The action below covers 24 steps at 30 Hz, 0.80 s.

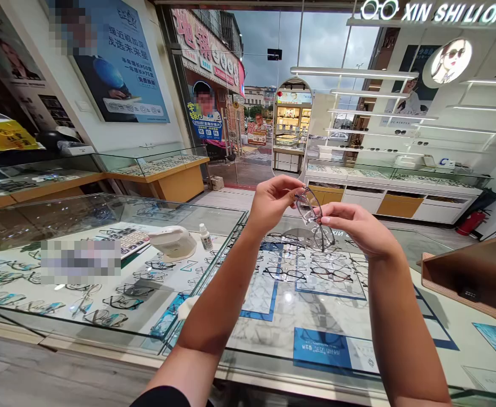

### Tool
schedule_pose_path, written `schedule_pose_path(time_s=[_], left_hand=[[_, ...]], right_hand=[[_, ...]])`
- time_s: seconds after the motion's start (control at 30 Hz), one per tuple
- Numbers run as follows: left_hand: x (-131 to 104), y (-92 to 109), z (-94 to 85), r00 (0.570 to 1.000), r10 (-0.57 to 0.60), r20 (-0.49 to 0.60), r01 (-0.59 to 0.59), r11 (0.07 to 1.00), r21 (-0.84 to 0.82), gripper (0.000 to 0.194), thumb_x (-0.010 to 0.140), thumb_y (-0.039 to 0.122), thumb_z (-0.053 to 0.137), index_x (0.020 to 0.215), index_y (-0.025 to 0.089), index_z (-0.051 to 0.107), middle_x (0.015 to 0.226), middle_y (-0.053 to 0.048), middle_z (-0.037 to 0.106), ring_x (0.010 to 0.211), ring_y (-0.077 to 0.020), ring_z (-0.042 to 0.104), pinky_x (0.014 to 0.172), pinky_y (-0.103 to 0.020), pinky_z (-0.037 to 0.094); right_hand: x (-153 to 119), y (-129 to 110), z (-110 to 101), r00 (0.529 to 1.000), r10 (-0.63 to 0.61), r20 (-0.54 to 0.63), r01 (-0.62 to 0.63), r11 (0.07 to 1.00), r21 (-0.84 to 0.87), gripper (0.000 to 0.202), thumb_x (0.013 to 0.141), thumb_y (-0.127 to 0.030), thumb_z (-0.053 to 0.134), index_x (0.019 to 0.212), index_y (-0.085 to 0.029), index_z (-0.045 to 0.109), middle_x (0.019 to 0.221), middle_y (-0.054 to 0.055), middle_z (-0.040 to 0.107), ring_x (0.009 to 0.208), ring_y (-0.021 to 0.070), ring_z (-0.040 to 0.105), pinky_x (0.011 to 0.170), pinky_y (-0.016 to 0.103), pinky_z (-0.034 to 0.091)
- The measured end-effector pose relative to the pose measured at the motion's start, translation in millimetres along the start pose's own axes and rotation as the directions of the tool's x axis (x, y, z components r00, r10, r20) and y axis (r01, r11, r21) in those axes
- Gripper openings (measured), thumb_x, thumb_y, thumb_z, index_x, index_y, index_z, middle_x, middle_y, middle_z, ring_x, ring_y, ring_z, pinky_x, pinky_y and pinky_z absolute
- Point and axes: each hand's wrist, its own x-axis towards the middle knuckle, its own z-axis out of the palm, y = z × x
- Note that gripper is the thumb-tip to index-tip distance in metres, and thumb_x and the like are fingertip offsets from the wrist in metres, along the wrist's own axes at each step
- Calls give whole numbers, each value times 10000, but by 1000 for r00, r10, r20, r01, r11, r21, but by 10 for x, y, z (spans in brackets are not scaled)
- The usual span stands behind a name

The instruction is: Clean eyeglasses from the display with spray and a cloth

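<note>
A pair of thin dark-framed eyeglasses point(309, 206) hangs tilted in the air above the glass display case point(269, 339). My left hand point(275, 203) pinches the frame's upper left part between thumb and fingers. From the right, my right hand point(360, 226) has its fingertips closed on the frame near its middle. One lens sits between the hands, and the other hangs lower, below my right fingertips. Under them, several rows of glasses point(284, 275) lie inside the case.
On the left counter stand a white device point(172, 243), a small white bottle point(205, 236) and a calculator point(131, 242). A wooden-edged stand point(468, 277) is at the right. An oval mirror point(291, 127) and further display cases stand behind.
</note>
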Motion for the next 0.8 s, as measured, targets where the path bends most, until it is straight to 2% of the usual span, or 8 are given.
schedule_pose_path(time_s=[0.13,0.2,0.27,0.37,0.47,0.57,0.67,0.8], left_hand=[[31,-41,1,987,-160,29,162,978,-129,457,732,570,935,938,201,762,892,-57,778,755,-150,745,599,-240,557],[44,-70,2,967,-250,-36,239,952,-191,443,737,536,929,946,200,729,899,-37,756,734,-125,729,576,-206,522],[49,-96,13,935,-313,-164,271,933,-238,377,769,477,899,904,196,686,767,21,661,594,-67,617,500,-173,419],[21,-99,73,915,-302,-266,265,950,-167,276,825,397,829,813,186,651,583,88,431,454,-32,344,436,-191,237],[-57,-68,188,959,-240,-149,249,967,45,225,852,375,797,792,173,715,591,55,488,506,-56,357,475,-216,261],[-133,-74,295,975,-222,-3,220,962,162,231,862,406,796,833,177,787,660,4,610,576,-92,456,511,-235,311],[-153,-142,323,979,-204,9,198,963,183,261,849,445,815,857,184,808,673,-12,654,589,-114,496,512,-247,320],[-101,-256,259,977,-211,-10,208,954,214,322,808,496,855,825,179,800,578,13,587,526,-103,441,496,-248,280]], right_hand=[[14,-10,36,999,23,-40,-21,999,46,290,803,-473,895,883,-210,799,997,62,799,953,211,688,964,392,495],[29,-1,33,994,0,-108,5,999,44,300,794,-475,895,877,-201,803,967,66,800,939,208,685,941,383,500],[52,29,21,976,-40,-213,44,999,15,308,777,-474,900,871,-197,804,939,65,797,918,204,681,919,379,505],[98,94,20,910,-106,-400,82,994,-77,318,768,-476,883,865,-188,791,888,63,780,857,205,680,872,390,518],[140,139,87,816,-235,-528,108,959,-261,278,828,-458,815,872,-187,770,929,75,771,854,216,688,868,408,529],[167,160,225,768,-381,-515,110,870,-480,198,905,-392,736,876,-196,750,989,90,749,888,229,685,879,416,534],[187,183,376,746,-472,-469,88,768,-634,147,961,-310,654,919,-204,746,1040,113,735,961,256,683,904,423,536],[183,191,514,785,-476,-396,11,650,-760,183,985,-240,606,1065,-182,760,1153,144,721,1036,285,683,927,436,528]])
